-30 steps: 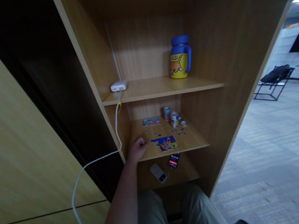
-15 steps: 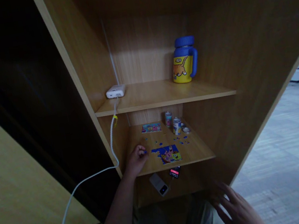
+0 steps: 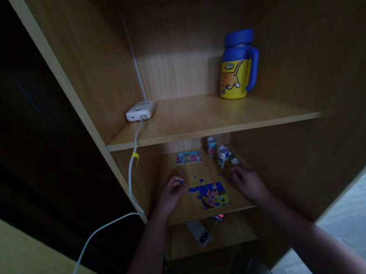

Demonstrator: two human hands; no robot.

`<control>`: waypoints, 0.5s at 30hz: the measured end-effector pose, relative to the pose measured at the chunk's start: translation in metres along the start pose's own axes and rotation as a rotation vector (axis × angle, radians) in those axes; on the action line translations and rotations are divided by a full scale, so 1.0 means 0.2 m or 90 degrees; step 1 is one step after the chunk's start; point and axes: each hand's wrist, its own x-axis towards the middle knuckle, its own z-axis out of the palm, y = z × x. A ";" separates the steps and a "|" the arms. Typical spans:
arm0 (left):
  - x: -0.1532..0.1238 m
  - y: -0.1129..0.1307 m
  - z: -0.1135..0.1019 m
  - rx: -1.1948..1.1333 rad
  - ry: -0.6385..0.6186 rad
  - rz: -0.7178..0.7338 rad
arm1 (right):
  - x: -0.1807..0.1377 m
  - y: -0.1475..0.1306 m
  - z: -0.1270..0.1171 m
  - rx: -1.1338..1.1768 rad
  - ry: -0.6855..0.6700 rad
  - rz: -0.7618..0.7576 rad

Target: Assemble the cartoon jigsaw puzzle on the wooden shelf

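On the lower shelf lies a partly assembled jigsaw puzzle (image 3: 214,195) with a blue, pink and yellow cartoon picture; its left side has gaps. My left hand (image 3: 172,192) is at the puzzle's left, fingers pinched on a small blue jigsaw piece (image 3: 182,182). My right hand (image 3: 247,181) is over the shelf at the puzzle's right, fingers curled near several loose blue pieces (image 3: 223,174); whether it holds one is hidden. Another loose piece (image 3: 201,180) lies just above the puzzle. A finished-looking cartoon picture (image 3: 188,157) lies farther back.
Two small printed cans (image 3: 222,156) and round metal lids (image 3: 235,161) stand at the back right. On the shelf above are a blue and yellow mug (image 3: 236,66) and a white device (image 3: 140,111) with a hanging cable (image 3: 95,225). Phones (image 3: 199,233) lie on the shelf below.
My right hand has risen from low at the right to the loose pieces on the shelf. My left hand stays beside the puzzle with its piece. The view has come closer.
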 end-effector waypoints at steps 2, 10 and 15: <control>0.01 0.00 0.00 0.000 0.011 -0.003 | 0.04 0.06 0.04 0.009 0.016 0.039; 0.01 0.00 0.01 0.002 0.017 -0.005 | 0.04 0.19 0.10 -0.045 0.031 0.099; 0.01 0.00 0.00 0.001 0.012 0.008 | 0.05 0.17 0.13 -0.123 -0.016 0.022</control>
